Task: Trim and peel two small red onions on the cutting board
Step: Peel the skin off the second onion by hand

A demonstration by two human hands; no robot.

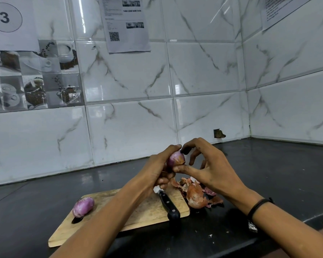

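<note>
Head view looks down on a wooden cutting board [142, 211] lying on a dark countertop [268, 174], with both hands working above the board's far right corner. The left hand [157, 168] has its fingers curled round the raised red onion [175, 158], holding it up off the wood, probably so the skin can be turned toward the other hand. The right hand [213, 172] meets it from the side. Its thumb presses the onion's underside and its forefinger hooks over the top in a narrow pinch, while the remaining fingers arch loosely clear, a grip that suits stripping skin rather than carrying. Brownish skin clings to the right side of this onion, so peeling looks unfinished. The other red onion [83, 207] lies at the board's far left corner, beside the handle slot, purple and apparently already skinned, well apart from the hands. A black-handled knife [168, 203] rests near the board's right edge, handle toward the near edge and blade tip hidden under the left hand, so it lies directly beneath the work and close to the wrist. Loose onion skins [196, 194] are heaped on the countertop against the board's right edge. Marble-patterned wall tiles [203, 75] carry a printed sheet with a QR code [127, 25].
</note>
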